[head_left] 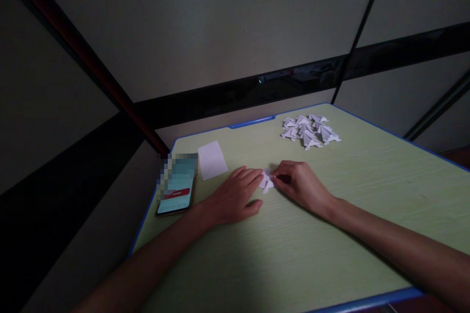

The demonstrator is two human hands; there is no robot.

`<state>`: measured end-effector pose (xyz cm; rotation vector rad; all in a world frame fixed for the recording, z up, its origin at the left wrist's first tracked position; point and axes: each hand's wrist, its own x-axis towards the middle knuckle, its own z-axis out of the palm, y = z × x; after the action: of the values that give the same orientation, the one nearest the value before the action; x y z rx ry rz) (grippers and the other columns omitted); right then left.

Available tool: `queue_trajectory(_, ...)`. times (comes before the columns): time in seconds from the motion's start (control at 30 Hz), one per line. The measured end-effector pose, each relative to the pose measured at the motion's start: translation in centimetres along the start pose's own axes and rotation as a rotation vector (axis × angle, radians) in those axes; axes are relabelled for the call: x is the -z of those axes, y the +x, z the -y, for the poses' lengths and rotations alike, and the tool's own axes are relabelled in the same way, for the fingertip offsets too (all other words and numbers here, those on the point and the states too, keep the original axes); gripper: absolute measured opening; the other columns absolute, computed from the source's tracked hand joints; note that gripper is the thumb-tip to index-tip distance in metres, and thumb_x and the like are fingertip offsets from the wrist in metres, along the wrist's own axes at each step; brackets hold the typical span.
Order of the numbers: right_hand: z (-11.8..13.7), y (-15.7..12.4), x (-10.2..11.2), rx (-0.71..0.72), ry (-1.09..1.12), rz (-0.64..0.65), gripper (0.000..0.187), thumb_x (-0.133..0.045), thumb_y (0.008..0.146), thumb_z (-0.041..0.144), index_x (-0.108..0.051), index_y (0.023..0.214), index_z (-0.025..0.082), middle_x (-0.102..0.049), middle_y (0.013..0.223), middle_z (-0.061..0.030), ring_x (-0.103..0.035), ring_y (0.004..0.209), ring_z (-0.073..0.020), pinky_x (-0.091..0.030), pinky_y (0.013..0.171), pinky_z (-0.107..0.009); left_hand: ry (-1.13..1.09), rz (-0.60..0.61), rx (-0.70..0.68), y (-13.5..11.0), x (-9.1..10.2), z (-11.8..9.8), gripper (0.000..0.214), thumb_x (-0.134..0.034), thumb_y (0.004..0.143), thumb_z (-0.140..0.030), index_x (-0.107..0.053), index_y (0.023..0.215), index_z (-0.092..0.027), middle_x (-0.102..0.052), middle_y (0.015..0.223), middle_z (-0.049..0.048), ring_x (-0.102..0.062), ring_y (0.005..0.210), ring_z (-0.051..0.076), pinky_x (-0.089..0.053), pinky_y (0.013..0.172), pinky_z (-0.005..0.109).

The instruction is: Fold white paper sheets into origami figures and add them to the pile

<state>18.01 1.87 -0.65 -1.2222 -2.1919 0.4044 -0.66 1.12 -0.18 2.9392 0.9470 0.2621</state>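
The folded paper (266,184) is small and white, with pointed corners below, and it lies on the pale green table (352,205) between both hands. The left hand (238,196) is flat, its straight fingertips touching the paper's left side; the right hand (300,183) pinches the right edge (so it appears to me). The fingers hide both sides, and the fine creases are hardly readable.

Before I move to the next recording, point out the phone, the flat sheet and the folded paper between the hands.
Phone (179,178): head view, on its lit screen.
Flat sheet (212,160): head view, middle of its upper face.
Folded paper (267,182): head view, on its uncovered middle.
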Motion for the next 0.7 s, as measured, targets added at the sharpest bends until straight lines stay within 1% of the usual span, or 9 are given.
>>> queue_trajectory(0.07, 0.08, -0.04, -0.09, 0.051, -0.054, 0.007, 0.016, -0.048, 0.071, 0.011, -0.063, 0.069, 0.012, -0.057, 0.064, -0.0049, -0.048, 0.054, -0.0107, -0.035, 0.053, -0.021, 0.006, -0.001, 0.008, -0.01, -0.02, -0.07, 0.051, -0.042, 0.074, -0.029, -0.033, 0.120, -0.008, -0.040, 0.124, 0.0144, -0.033, 0.115, 0.021, -0.021, 0.099, 0.040)
queue_trajectory(0.27, 0.35, 0.06, -0.12, 0.139, -0.181, 0.070, 0.015, -0.046, 0.073, 0.008, -0.061, 0.070, 0.011, -0.053, 0.066, -0.0049, -0.049, 0.059, -0.0115, -0.035, 0.057, -0.021, 0.019, -0.006, 0.031, 0.06, 0.05, -0.18, 0.052, -0.043, 0.073, -0.029, -0.033, 0.120, -0.009, -0.039, 0.125, 0.0144, -0.032, 0.116, 0.022, -0.020, 0.099, 0.041)
queue_trajectory(0.43, 0.42, 0.34, -0.10, 0.244, -0.335, 0.121, 0.017, -0.044, 0.076, 0.009, -0.058, 0.067, 0.011, -0.051, 0.064, -0.0047, -0.047, 0.058, -0.0119, -0.034, 0.057, -0.023, 0.006, -0.017, 0.016, 0.17, -0.02, 0.00, 0.050, -0.044, 0.073, -0.030, -0.036, 0.117, -0.007, -0.041, 0.122, 0.0159, -0.033, 0.115, 0.022, -0.021, 0.099, 0.041)
queue_trajectory(0.5, 0.41, 0.40, -0.18, 0.281, -0.355, 0.122, 0.017, -0.044, 0.076, 0.008, -0.059, 0.068, 0.011, -0.052, 0.065, -0.0052, -0.047, 0.060, -0.0125, -0.034, 0.058, -0.024, -0.007, -0.025, 0.016, 0.17, -0.10, 0.05, 0.049, -0.044, 0.073, -0.030, -0.037, 0.116, -0.007, -0.041, 0.122, 0.0161, -0.034, 0.114, 0.022, -0.022, 0.099, 0.041)
queue_trajectory(0.57, 0.35, 0.37, -0.25, 0.266, -0.323, 0.106, 0.017, -0.044, 0.075, 0.007, -0.059, 0.068, 0.011, -0.052, 0.065, -0.0054, -0.048, 0.061, -0.0126, -0.035, 0.059, -0.024, -0.028, -0.029, 0.022, 0.15, -0.18, 0.07, 0.049, -0.044, 0.073, -0.029, -0.036, 0.117, -0.009, -0.041, 0.123, 0.0155, -0.034, 0.114, 0.022, -0.023, 0.098, 0.042)
queue_trajectory(0.7, 0.15, 0.14, -0.15, 0.136, -0.150, 0.064, 0.015, -0.047, 0.073, 0.007, -0.060, 0.067, 0.011, -0.053, 0.065, -0.0046, -0.049, 0.058, -0.0110, -0.036, 0.055, -0.021, -0.048, -0.035, 0.029, 0.07, -0.23, 0.07, 0.050, -0.044, 0.073, -0.029, -0.035, 0.118, -0.011, -0.040, 0.124, 0.0144, -0.033, 0.115, 0.022, -0.023, 0.097, 0.042)
